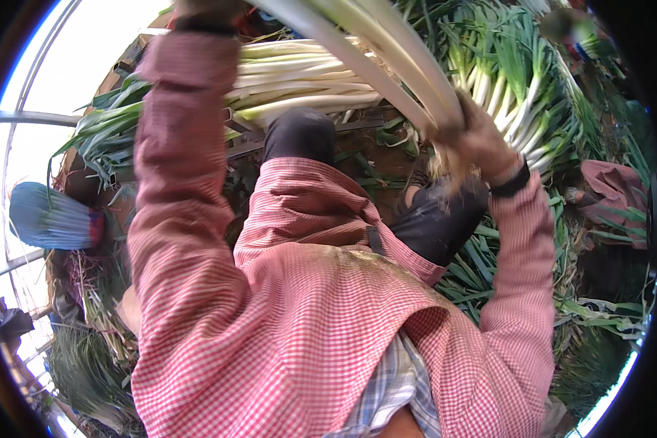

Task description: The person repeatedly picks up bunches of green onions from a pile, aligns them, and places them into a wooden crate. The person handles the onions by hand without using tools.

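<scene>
My right hand [479, 139] grips several long white leek-like stalks [383, 49] near their root ends, where thin brown roots hang down. The stalks slant up and left past the top edge of the view, somewhat blurred. My left hand [211, 11] is at the top edge, mostly cut off and blurred; whether it touches the stalks cannot be told. Below the held stalks, a row of more white stalks [306, 74] lies side by side, with green leaves [109, 126] on the left.
A large pile of green-leaved stalks [503, 82] lies at upper right. A tied bundle in blue wrapping [55, 216] stands at left, near metal bars [38, 119]. Loose green leaves [476, 263] lie by my right knee. A pink cloth [616, 189] is at far right.
</scene>
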`<act>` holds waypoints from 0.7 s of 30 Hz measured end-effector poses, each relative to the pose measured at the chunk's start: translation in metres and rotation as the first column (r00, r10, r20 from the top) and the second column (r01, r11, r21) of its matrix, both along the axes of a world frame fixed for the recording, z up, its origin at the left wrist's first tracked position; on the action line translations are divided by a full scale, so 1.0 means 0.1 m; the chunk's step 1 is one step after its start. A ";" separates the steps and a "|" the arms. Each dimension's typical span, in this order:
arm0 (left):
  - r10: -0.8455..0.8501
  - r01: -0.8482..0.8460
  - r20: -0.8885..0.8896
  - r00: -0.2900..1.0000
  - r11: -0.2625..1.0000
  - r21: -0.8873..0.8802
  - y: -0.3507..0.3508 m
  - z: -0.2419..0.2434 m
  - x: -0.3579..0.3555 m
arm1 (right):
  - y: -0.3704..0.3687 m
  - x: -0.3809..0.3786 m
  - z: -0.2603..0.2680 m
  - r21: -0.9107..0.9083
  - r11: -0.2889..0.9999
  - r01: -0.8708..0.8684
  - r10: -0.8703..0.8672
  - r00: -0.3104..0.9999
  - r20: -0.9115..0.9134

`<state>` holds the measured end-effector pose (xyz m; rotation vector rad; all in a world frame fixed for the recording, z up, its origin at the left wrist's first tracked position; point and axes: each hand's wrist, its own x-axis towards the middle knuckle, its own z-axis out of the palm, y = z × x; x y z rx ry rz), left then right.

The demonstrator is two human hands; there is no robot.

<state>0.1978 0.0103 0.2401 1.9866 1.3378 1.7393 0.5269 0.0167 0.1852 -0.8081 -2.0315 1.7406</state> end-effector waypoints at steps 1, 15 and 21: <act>-0.106 0.134 0.352 0.930 0.989 -0.058 -0.23 -0.17 -0.58 | 0.27 -0.28 -0.08 0.046 0.987 -0.155 0.156 0.988 -0.009; 0.730 0.482 0.680 0.070 0.572 -0.663 -1.69 -2.38 -1.34 | 1.75 -1.68 -2.28 -0.276 0.785 -0.555 0.620 0.695 0.364; 0.872 0.359 0.480 0.097 0.420 -0.834 -1.79 -2.64 -1.26 | 1.82 -1.71 -2.16 -0.341 0.765 -0.547 0.633 0.540 0.555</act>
